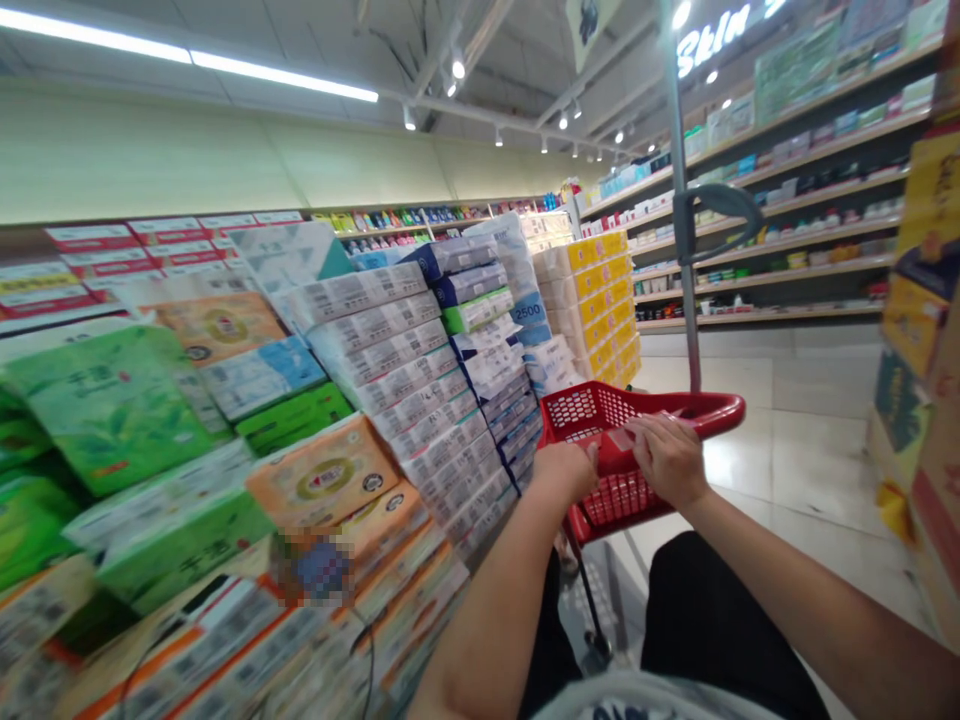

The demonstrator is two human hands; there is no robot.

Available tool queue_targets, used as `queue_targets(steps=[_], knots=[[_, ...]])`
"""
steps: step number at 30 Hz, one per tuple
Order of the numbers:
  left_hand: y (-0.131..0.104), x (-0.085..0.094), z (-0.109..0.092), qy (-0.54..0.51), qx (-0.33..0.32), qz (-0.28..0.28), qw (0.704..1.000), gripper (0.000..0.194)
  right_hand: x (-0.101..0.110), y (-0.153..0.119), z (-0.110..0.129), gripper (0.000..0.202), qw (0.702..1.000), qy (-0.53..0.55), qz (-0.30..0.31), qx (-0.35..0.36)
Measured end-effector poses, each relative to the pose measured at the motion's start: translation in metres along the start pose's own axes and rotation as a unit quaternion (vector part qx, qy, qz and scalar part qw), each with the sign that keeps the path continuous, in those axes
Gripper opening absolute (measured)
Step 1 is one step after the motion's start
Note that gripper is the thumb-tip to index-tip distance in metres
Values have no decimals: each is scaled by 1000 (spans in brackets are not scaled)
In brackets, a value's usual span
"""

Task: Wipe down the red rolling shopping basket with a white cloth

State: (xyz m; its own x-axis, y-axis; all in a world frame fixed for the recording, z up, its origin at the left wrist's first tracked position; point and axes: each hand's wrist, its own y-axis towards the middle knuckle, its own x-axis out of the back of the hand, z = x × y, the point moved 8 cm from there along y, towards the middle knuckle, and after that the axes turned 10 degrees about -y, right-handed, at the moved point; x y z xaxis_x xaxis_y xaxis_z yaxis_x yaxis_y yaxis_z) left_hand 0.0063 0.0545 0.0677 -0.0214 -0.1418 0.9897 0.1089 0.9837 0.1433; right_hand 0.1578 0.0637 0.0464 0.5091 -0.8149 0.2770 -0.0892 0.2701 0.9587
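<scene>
"Shop aisle (750, 460), tissue packs (390, 345) stacked along one side. Where's the red cart (619, 500)?"

"Directly before the person; left-hand grip (566, 470) and right-hand grip (667, 460) are both wrapped around its handle (613, 455)."

I can read "2500" on a wht/blue pkg (528, 308) by the yellow stack's (609, 310) L edge, & "Skin" on a lit sign (712, 45) above the top shelf's (825, 101) edge; other txt's too blurry.
</scene>
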Motion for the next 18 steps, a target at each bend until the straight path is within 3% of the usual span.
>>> queue_targets(steps=[5, 7, 10, 12, 16, 18], knots=[[-19, 1, -3, -14, -31, -160, 987, 46, 1, 1, 4, 23, 1000, -11, -4, -2], [-17, -1, -2, -9, -20, -147, 989, 47, 1, 1, 6, 23, 1000, -12, -3, -2], [-7, -2, 1, 7, -2, -56, 998, 51, 3, 1, 7, 23, 1000, -14, -7, -3], [-5, -2, 1, 10, -11, -37, 999, 52, 4, 1, 8, 23, 1000, -15, -5, -3], [-17, 4, -1, -11, -53, -151, 987, 48, 2, 3, 12, 23, 1000, -15, 11, -8], [-18, 3, 3, -10, -32, -168, 985, 47, 1, 4, 15, 23, 1000, -19, 19, -11]])
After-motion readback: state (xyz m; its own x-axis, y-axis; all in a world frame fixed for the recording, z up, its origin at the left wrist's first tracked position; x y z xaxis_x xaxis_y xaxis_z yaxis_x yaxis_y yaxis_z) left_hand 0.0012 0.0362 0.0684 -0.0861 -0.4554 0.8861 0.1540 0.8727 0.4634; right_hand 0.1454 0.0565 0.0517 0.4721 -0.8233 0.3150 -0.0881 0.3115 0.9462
